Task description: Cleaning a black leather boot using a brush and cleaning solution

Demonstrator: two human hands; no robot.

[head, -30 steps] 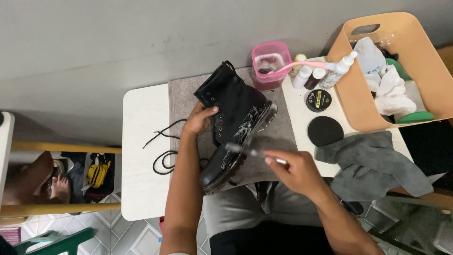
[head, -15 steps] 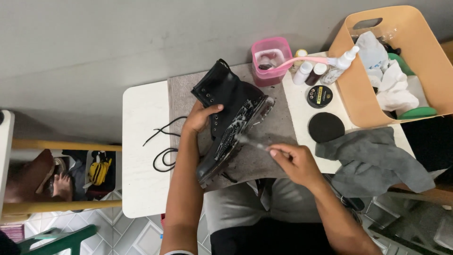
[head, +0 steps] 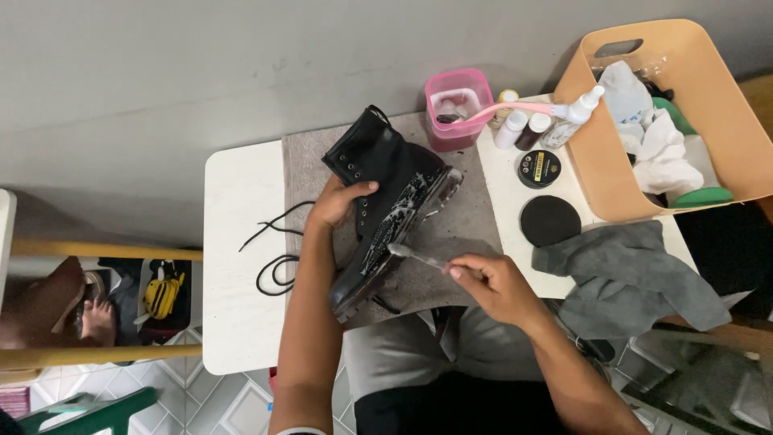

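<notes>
Grey wall is running along the far side, & a small white table [head: 241,322] is standing in front of it w/ a grey mat [head: 451,242] lying across its middle. On the mat a black boot [head: 386,209] is lying tilted, toe pointing to the near edge, w/ white foam on its side. Left hand [head: 338,203] is gripping the boot's upper part, fingers wrapped round it. Right hand [head: 495,283] is pinching a thin brush [head: 419,256] by its handle, & the brush head is touching the foamy side of the boot.

Black laces [head: 274,262] are lying loose near the table's left side. At the far edge a pink tub [head: 459,109] is standing w/ a pink toothbrush [head: 523,108] sticking out. Next to it little bottles [head: 531,129] are standing, then a round tin [head: 539,168] & a black round lid [head: 550,221]. A grey cloth [head: 628,274] is hanging over the right edge. A tan basket [head: 717,129] w/ rags is sitting past the right corner.
</notes>
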